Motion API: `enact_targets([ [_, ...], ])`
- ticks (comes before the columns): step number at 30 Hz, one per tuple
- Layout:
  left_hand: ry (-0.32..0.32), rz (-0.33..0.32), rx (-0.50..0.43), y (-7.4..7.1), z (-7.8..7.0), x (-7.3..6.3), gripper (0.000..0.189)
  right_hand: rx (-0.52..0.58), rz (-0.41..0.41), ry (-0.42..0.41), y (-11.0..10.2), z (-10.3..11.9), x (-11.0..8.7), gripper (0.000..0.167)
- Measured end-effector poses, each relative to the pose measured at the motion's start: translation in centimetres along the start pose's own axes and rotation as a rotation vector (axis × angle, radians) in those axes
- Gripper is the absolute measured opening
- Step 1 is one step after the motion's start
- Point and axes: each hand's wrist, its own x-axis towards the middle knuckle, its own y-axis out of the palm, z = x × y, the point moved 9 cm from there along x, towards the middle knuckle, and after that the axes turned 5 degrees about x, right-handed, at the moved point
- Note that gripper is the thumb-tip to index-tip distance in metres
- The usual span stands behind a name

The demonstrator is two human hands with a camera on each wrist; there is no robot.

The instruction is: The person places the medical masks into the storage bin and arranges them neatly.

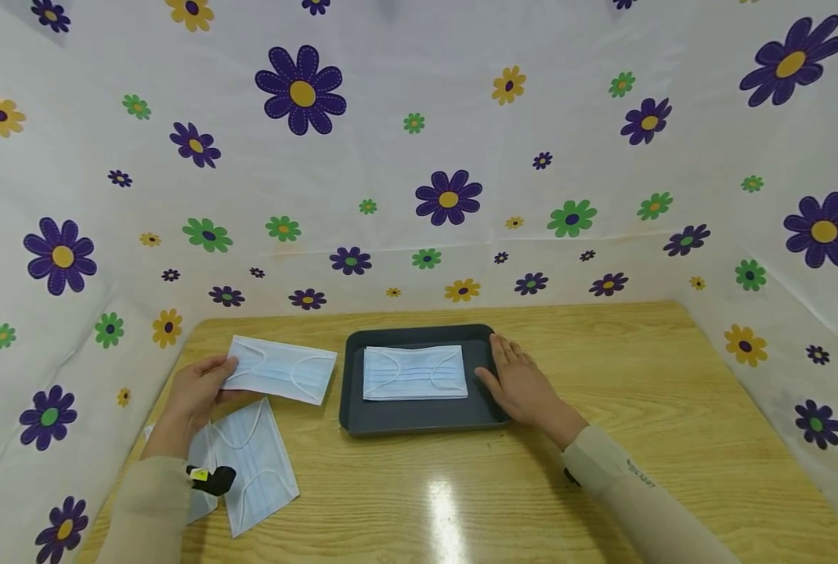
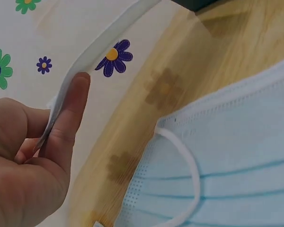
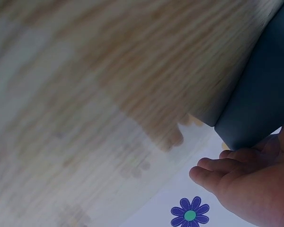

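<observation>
My left hand (image 1: 196, 394) pinches one end of a light blue face mask (image 1: 278, 370) between thumb and fingers, holding it above the table left of the tray. The left wrist view shows that mask nearly edge-on. A dark grey tray (image 1: 419, 417) lies in the middle, with face masks (image 1: 415, 373) stacked flat in it, ear loops on top. My right hand (image 1: 525, 385) rests against the tray's right rim, fingers extended along it and thumb over the inside. In the right wrist view, the fingers (image 3: 217, 172) lie beside the tray's corner.
More face masks (image 1: 255, 470) lie on the wooden table (image 1: 602, 486) below my left hand, partly covered by my left wrist. White cloth (image 1: 391, 157) with a flower print stands around the table's back and sides.
</observation>
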Motion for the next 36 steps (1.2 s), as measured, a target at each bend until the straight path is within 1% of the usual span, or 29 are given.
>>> enact_targets([
  [2, -0.004, -0.008, -0.048, 0.1, -0.2, -0.3, 0.07, 0.0, -0.001, -0.001, -0.1, 0.1, 0.0, 0.077],
  [5, -0.006, -0.001, -0.15, 0.8, -0.7, -0.7, 0.07, 0.0, -0.002, -0.001, -0.1, 0.2, 0.0, 0.077],
  [8, -0.015, 0.018, -0.279, 1.9, -1.2, -1.0, 0.065, 0.002, 0.0, 0.002, -0.2, 0.1, -0.1, 0.077],
  [10, -0.023, 0.022, -0.337, 2.7, -1.5, -1.3, 0.059, 0.004, -0.002, 0.002, -0.2, 0.1, -0.1, 0.077],
  [12, -0.025, 0.03, -0.371, 3.5, -1.9, -1.5, 0.057, 0.005, -0.005, 0.001, -0.2, 0.1, -0.1, 0.077],
  [14, -0.022, 0.035, -0.379, 4.3, -2.3, -1.8, 0.058, 0.006, -0.008, -0.002, -0.2, 0.1, 0.0, 0.077],
  [18, 0.008, 0.053, -0.342, 5.9, -3.3, -2.3, 0.062, 0.009, -0.001, -0.002, -0.1, 0.1, 0.0, 0.077],
  [21, 0.031, 0.063, -0.324, 7.1, -4.0, -2.5, 0.059, 0.013, 0.002, 0.001, -0.1, 0.0, -0.1, 0.076],
  [30, 0.067, 0.096, -0.32, 10.3, -5.4, -3.1, 0.05, 0.029, 0.002, 0.002, -0.1, 0.0, -0.2, 0.072],
  [36, 0.088, 0.102, -0.306, 12.0, -6.1, -3.2, 0.042, 0.04, 0.006, -0.003, 0.0, -0.1, -0.2, 0.067],
])
